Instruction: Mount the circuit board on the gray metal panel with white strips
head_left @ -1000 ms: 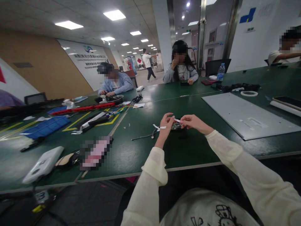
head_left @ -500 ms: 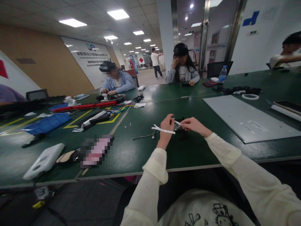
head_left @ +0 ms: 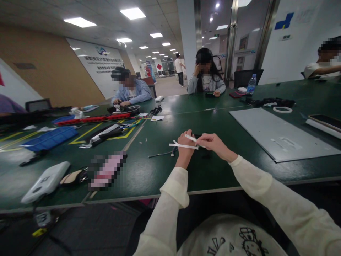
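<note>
Over the green table (head_left: 160, 167), my left hand (head_left: 184, 147) is closed, with a white strip (head_left: 179, 145) sticking out to its left. My right hand (head_left: 213, 143) pinches the end of a second white strip (head_left: 192, 138) that runs toward the left hand. The small dark part seen between the hands is mostly hidden behind them. A thin dark cable (head_left: 161, 154) lies on the table just left of my left hand.
A grey metal panel (head_left: 277, 133) lies to the right, with a tape ring (head_left: 282, 109) beyond it. Left are a white device (head_left: 45, 182), a blue tray (head_left: 49, 139) and a red bar (head_left: 93, 119). Other people sit across the table.
My hands have drawn closer together, and the small dark part is now hidden. The right hand has moved left with its strip. The view shifted slightly.
</note>
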{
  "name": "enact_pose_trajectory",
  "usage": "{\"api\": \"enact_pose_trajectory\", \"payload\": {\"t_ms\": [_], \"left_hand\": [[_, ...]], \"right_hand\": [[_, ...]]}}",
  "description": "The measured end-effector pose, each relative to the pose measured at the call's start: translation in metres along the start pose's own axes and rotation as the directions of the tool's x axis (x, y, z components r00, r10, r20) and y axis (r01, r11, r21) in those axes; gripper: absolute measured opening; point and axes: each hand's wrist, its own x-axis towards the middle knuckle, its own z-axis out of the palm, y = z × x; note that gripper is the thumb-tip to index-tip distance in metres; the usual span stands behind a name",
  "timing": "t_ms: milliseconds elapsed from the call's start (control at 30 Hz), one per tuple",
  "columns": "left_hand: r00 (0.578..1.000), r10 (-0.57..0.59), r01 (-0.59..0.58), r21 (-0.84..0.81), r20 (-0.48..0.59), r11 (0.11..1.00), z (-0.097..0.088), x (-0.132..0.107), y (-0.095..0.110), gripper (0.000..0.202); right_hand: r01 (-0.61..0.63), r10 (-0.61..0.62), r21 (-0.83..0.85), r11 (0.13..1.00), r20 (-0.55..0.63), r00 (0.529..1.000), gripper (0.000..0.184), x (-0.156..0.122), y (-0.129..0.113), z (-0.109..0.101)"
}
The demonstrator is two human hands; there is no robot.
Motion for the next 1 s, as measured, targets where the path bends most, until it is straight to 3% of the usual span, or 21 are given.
{"api": "enact_pose_trajectory", "payload": {"t_ms": [100,233,400,533,633,700,833,933,1000], "left_hand": [[0.999,-0.034,0.032,0.049,0.038,0.998,-0.003,0.002,0.003,0.017],[0.997,-0.032,0.027,0.067,0.076,0.997,-0.007,0.001,0.006,0.017],[0.987,-0.046,0.042,0.028,0.157,0.999,-0.008,0.004,0.004,0.018],[0.96,0.096,-0.087,-0.046,0.264,0.995,-0.007,0.016,0.001,0.016],[0.928,0.227,-0.211,-0.087,0.296,0.974,-0.007,0.024,-0.005,0.021],[0.928,0.244,-0.229,-0.087,0.282,0.97,-0.007,0.029,-0.012,0.025],[0.946,0.197,-0.18,-0.089,0.257,0.98,-0.001,0.033,-0.031,0.032],[0.956,0.188,-0.166,-0.11,0.226,0.98,0.004,0.032,-0.047,0.041],[0.942,0.239,-0.211,-0.137,0.236,0.968,0.006,0.029,-0.053,0.051]], "right_hand": [[0.065,-0.04,-0.196,0.978,0.128,0.991,0.039,-0.004,-0.001,0.027],[0.054,-0.04,-0.508,0.86,0.038,0.998,0.044,-0.003,0.005,0.047],[0.108,-0.043,-0.793,0.599,0.103,0.994,0.049,-0.005,-0.009,0.047],[0.111,-0.047,-0.829,0.549,0.102,0.994,0.047,-0.006,-0.027,0.036],[0.029,-0.069,-0.83,0.557,-0.011,0.998,0.045,0.002,-0.03,0.008],[-0.078,-0.064,-0.836,0.544,-0.134,0.989,0.045,0.012,-0.022,-0.024],[-0.334,-0.002,-0.852,0.403,-0.365,0.931,0.046,0.026,0.029,-0.107],[-0.589,0.06,-0.787,0.181,-0.589,0.806,0.054,0.02,0.086,-0.16],[-0.669,0.096,-0.734,0.118,-0.662,0.744,0.058,0.012,0.12,-0.182]]}}
